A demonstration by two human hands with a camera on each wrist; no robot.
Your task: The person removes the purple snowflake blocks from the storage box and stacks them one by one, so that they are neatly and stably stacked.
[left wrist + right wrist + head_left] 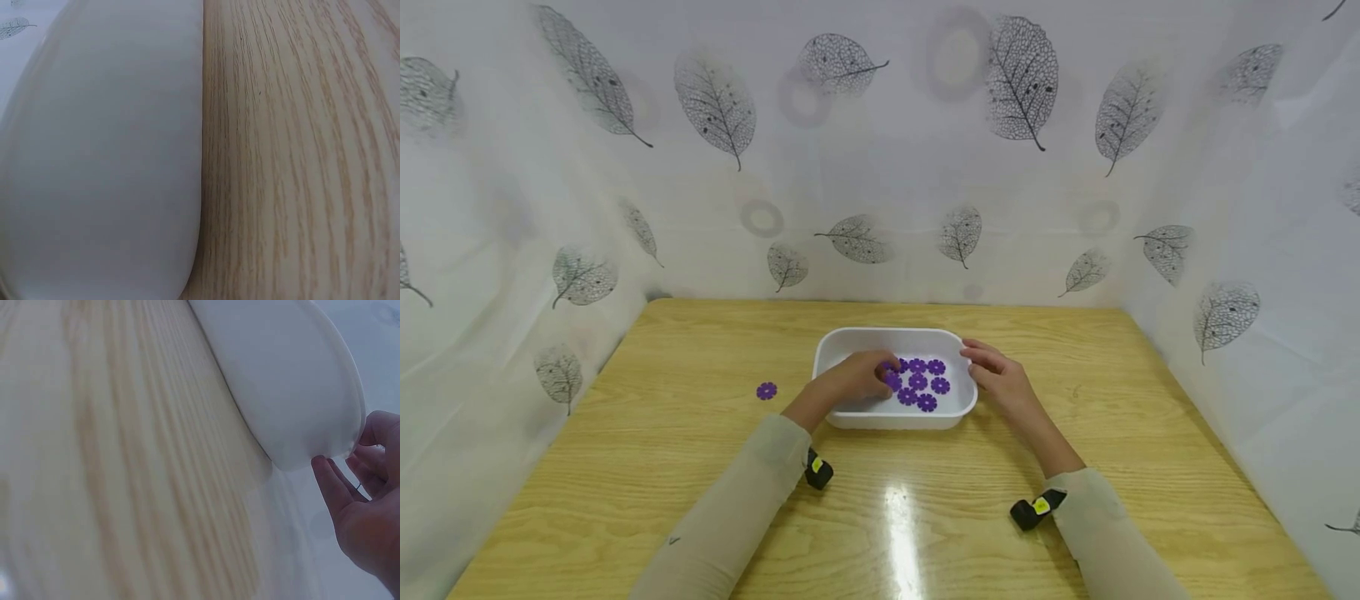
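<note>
A white plastic tray [895, 421] stands on the table with several purple flower-shaped discs [917, 382] on its floor. My left hand [855, 377] reaches over the near rim into the tray's left half. Its thumb and fingers curve around discs there, with a gap between the tips; I cannot tell if one is gripped. At the tray's right end, my right hand [1006, 385] grips the rim. In the right wrist view the fingers [337, 487] meet the tray's outer wall [294, 381]. The left wrist view shows the tray's side wall [119, 150], not the hand.
One purple disc [767, 391] lies alone on the wooden table [700, 467], left of the tray. White curtains with a leaf print [880, 167] surround the table at the back and both sides. Black wrist cameras [818, 471] sit at both cuffs.
</note>
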